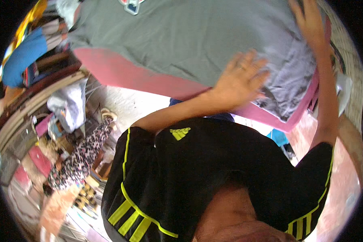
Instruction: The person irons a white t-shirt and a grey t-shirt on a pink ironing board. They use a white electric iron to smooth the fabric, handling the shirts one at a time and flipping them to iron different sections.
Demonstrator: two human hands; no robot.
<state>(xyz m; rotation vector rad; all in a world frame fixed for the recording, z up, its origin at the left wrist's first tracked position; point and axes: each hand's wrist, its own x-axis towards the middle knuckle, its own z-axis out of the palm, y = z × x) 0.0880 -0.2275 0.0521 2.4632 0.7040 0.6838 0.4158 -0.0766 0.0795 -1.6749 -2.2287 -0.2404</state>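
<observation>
A large grey cloth [161, 40], looking like a T-shirt, lies spread with creases over a pink-covered table [129, 72]. Its right end is lighter and more wrinkled, and a printed emblem [132, 5] shows at the far edge. My left hand [242, 78], a ring on one finger, is over the near part of the cloth with fingers spread and slightly blurred. I cannot tell whether it presses on the cloth. Farther off, my right hand [309, 24] reaches along the right end of the cloth, fingers stretched out. Neither hand holds anything.
A silvery plastic bag [70, 105] hangs left of the table. Beyond it a person in patterned clothes [82, 155] is among scattered household things. A blue bundle [26, 56] sits at far left, and a pale woven surface [351, 52] curves along the right.
</observation>
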